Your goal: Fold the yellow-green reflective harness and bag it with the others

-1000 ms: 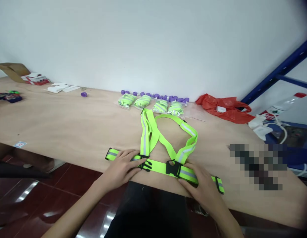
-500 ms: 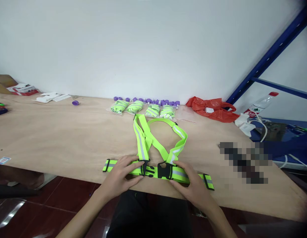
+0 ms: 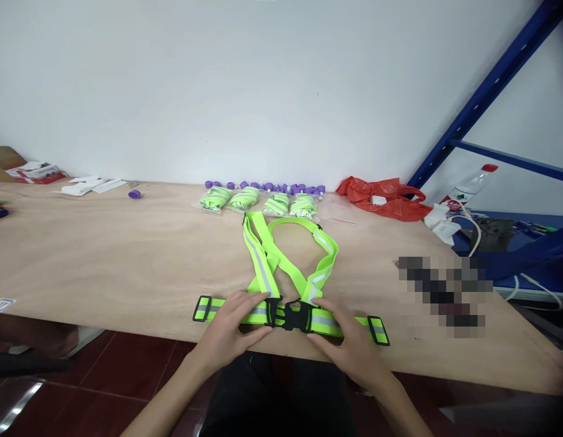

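Observation:
A neon-yellow reflective harness [image 3: 263, 262] with grey stripes lies spread on the wooden table, its waist belt along the front edge. My left hand [image 3: 233, 325] grips the pronged half of the black side-release buckle [image 3: 274, 312] between thumb and fingers. On the other side, my right hand [image 3: 349, 343] has thumb and fingers on the socket half of the buckle [image 3: 298, 317]. The prong tips sit at the socket's mouth, with part of the prongs still visible. Black slide adjusters [image 3: 378, 331] show at both belt ends.
Several bagged reflective harnesses [image 3: 276, 204] lie along the wall, with purple rolls [image 3: 290, 189] behind them. A red plastic bag [image 3: 386, 200] sits at the back right, near a bottle [image 3: 468, 188] and blue rack [image 3: 486, 91]. A blurred dark item [image 3: 438, 294] lies on the right.
My hands have come closer together. The buckle's pronged half has moved right and its prongs have entered the socket's mouth, closing the gap between the halves.

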A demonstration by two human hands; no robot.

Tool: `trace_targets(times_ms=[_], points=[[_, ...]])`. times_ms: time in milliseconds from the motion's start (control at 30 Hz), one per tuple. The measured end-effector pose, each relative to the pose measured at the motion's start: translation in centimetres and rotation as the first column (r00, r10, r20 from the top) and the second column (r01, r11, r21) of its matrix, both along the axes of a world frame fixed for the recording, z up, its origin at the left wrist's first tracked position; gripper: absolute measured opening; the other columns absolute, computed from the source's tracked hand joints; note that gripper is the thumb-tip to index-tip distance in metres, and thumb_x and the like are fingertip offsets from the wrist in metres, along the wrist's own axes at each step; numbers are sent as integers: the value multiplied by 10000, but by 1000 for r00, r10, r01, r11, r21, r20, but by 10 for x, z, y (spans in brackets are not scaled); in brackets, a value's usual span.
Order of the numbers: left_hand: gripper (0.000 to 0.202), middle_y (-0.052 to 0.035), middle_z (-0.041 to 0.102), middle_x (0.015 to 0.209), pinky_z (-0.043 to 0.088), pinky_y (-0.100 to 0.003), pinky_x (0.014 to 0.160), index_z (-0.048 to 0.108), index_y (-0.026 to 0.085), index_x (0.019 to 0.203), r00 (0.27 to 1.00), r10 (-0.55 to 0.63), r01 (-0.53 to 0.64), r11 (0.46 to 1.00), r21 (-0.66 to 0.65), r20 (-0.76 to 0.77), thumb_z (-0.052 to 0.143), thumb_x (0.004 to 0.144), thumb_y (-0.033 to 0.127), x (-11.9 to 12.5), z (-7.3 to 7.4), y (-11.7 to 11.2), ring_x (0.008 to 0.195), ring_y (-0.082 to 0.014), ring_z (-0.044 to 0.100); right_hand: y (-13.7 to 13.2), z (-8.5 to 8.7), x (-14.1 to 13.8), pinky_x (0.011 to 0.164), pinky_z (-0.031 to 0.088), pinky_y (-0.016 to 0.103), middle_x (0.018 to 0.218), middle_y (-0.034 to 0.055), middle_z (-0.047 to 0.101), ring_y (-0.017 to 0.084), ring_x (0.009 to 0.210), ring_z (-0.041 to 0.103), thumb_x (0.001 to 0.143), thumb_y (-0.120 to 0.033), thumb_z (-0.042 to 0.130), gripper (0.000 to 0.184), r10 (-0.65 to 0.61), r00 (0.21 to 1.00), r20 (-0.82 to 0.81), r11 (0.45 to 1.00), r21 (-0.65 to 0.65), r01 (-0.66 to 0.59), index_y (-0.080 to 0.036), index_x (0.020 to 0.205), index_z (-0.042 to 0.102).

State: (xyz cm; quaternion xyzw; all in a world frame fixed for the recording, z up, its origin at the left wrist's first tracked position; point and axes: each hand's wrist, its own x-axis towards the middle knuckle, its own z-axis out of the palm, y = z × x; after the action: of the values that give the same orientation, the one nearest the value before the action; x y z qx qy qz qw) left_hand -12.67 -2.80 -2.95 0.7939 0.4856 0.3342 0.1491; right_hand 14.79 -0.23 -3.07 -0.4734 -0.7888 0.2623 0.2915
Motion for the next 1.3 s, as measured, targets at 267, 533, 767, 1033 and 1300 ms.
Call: trace_targets(times_ms=[267,533,767,1033,1300], points=[[637,-95,631,1317,468,-523,1050,443,288,1423,984,50,-51,999,-1,-171,672,859,478,12,1,4,1281,-324,538,6,7,7,961,534,458,1297,87,635,278,1174,617,816,-359,709,569,4,995,102,995,103,-15,-274,1347,522],[670,-69,568,1413,557,-421,961,378,353,1474,984,101,-117,987,-110,-145,666,872,409,-80,30,-24,1241,-297,591,6,-1,113,1009,506,509,1366,100,602,337,1245,575,770,-477,731,655,-150,964,219,989,19,149,-285,1367,541],[492,-60,622,1350,538,-388,987,520,328,1398,990,45,-66,986,-154,-133,607,919,403,-90,17,-15,1206,-265,616,14,6,118,1047,484,495,1288,86,667,324,1216,604,773,-487,728,504,-107,993,45,967,-225,115,-270,1226,672],[459,-72,698,1190,557,-370,946,648,277,1282,954,-18,38,997,61,-298,642,877,491,-80,35,18,1069,-253,668,47,13,141,928,566,461,1188,132,710,361,1135,651,614,-654,784,605,-304,892,-336,938,-268,219,-248,1060,737],[433,-42,691,1206,542,-360,979,633,308,1287,957,-67,58,998,-37,-283,676,870,416,-82,26,-7,1154,-246,623,13,17,155,933,560,479,1196,74,711,331,1092,669,780,-494,706,429,-43,966,256,993,-96,70,-311,1169,705]])
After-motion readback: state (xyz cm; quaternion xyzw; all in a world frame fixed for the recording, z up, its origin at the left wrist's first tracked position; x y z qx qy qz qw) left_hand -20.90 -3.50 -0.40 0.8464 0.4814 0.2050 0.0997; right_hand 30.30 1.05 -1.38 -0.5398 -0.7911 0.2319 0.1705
